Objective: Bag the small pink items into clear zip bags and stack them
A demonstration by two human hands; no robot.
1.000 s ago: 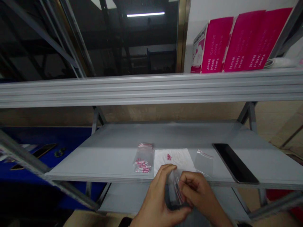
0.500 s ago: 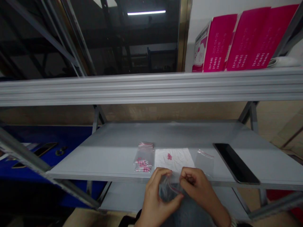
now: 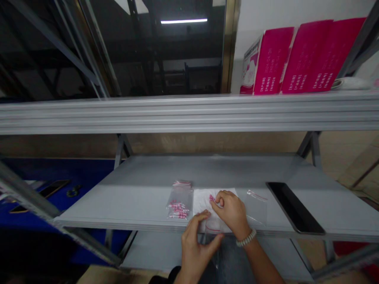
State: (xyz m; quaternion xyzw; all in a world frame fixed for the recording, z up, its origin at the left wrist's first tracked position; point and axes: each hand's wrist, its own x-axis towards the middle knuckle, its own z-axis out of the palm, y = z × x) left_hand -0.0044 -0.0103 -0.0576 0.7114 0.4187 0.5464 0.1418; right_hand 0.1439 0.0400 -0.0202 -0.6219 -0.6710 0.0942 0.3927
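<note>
My left hand holds a clear zip bag with a red seal line, its mouth spread between thumb and fingers at the shelf's front edge. Over a white tissue, my right hand is closed in a pinch, the fingertips at a small group of pink-and-white capsule-like pieces. Whether a piece is between those fingertips is hidden. Left of the tissue lies a filled zip bag with many such pieces at its bottom. On the right rests a flat, clear zip bag.
A dark tablet or phone lies on the grey shelf at the right. Across the front above runs a metal beam, with pink boxes standing on it. To the left is a blue surface with a phone.
My right hand has left the mouth of the held bag and moved forward onto the tissue, to the pink pieces. The left hand keeps the bag. The view has tilted slightly upward.
</note>
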